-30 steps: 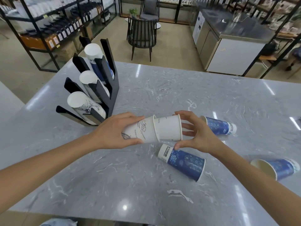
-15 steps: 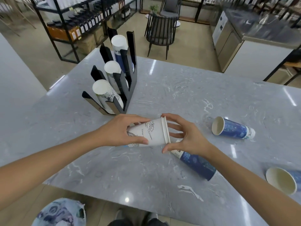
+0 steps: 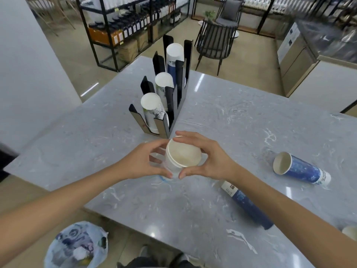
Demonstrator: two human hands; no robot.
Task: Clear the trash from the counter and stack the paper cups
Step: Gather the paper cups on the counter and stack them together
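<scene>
Both hands hold a nested pair of white paper cups [image 3: 182, 156] above the grey marble counter [image 3: 241, 117], the open mouth turned toward me. My left hand [image 3: 143, 161] grips the cups' body from the left. My right hand [image 3: 208, 157] curls around the rim from the right. Just behind them stands a black cup holder [image 3: 174, 97] with three slots, each filled with stacked cups. A blue cup [image 3: 301, 168] lies on its side to the right. A second blue cup [image 3: 247, 205] lies under my right forearm. A third cup's rim [image 3: 350, 232] peeks in at the right edge.
A bin lined with a printed bag [image 3: 77, 246] stands on the floor below the counter's near-left edge. A white smear [image 3: 241, 238] marks the counter near me. Behind the counter are a black chair [image 3: 216, 41] and shelving [image 3: 125, 26].
The second white cup has slid fully into the first. The nested cups have turned from lying sideways to facing mouth-first toward me, nearer the holder. My view has shifted left and down, revealing the bin.
</scene>
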